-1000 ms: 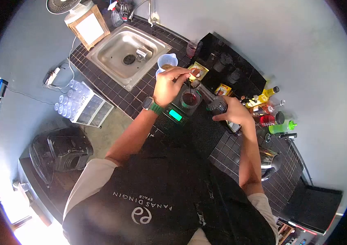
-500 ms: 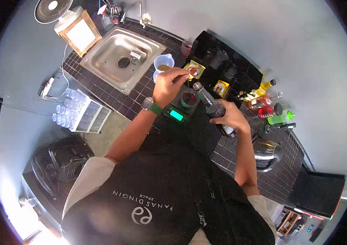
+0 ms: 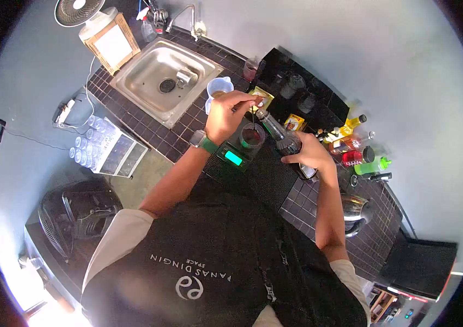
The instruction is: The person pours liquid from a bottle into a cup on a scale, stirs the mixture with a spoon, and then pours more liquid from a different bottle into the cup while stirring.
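Observation:
A small glass (image 3: pixel 252 136) with dark red contents stands on a black digital scale (image 3: pixel 233 158) with a lit display. Closed in a pinch above it, my left hand (image 3: pixel 226 115) holds a small reddish-brown tab. A thin dark line, string or stick, runs from those fingers down toward the glass. My right hand (image 3: pixel 310 152) is wrapped round a clear ribbed bottle (image 3: pixel 281 135), tilted with its neck toward the glass. Whether liquid leaves the bottle is too small to tell. Behind my left hand is a translucent measuring jug (image 3: pixel 220 84). Yellow packets (image 3: pixel 264 97) lie just beyond the glass.
A steel sink (image 3: pixel 160 98) with a metal cup in it is at the left. Several colourful bottles (image 3: pixel 351 143) line the wall at right, near a steel kettle (image 3: pixel 356 210). A black stand (image 3: pixel 283 65) with glasses is at the back; another glass (image 3: pixel 250 68) stands beside it.
The whole view has shifted and turned slightly. Both hands keep nearly the same pose, and the bottle stays tilted beside the glass.

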A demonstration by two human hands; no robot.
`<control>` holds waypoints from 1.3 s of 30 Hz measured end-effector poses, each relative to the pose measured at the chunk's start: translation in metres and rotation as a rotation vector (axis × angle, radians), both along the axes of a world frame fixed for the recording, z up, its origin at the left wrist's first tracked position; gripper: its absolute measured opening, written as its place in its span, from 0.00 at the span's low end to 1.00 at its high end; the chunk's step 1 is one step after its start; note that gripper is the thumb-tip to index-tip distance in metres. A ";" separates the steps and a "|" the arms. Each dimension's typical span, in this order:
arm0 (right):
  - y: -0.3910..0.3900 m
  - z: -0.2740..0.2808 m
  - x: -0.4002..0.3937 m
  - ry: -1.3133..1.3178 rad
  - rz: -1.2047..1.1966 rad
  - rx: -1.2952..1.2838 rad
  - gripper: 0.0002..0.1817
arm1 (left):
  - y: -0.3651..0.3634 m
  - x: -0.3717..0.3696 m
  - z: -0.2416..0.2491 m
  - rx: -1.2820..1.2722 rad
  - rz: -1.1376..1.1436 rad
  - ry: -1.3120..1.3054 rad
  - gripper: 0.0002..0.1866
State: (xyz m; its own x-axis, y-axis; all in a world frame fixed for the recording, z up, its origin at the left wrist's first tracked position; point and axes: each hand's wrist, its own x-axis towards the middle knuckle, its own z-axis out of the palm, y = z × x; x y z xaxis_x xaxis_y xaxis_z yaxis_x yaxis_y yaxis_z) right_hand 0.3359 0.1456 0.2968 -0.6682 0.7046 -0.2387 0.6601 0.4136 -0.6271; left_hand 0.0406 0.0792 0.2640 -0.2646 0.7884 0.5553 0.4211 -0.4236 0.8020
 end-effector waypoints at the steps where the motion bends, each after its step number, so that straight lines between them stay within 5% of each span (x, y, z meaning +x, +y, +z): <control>1: 0.003 -0.001 0.001 0.004 0.013 0.001 0.37 | 0.000 0.001 -0.001 0.024 0.004 0.000 0.09; 39: 0.022 0.028 -0.004 -0.085 0.132 0.098 0.38 | -0.014 0.012 0.009 0.024 0.120 -0.004 0.08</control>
State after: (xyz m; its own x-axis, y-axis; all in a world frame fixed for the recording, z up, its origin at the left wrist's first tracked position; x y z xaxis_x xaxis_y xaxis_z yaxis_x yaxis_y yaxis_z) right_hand 0.3314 0.1678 0.3248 -0.7366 0.6350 -0.2328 0.6451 0.5562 -0.5239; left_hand 0.0523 0.0648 0.2732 -0.3586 0.7376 0.5721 0.4668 -0.3890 0.7942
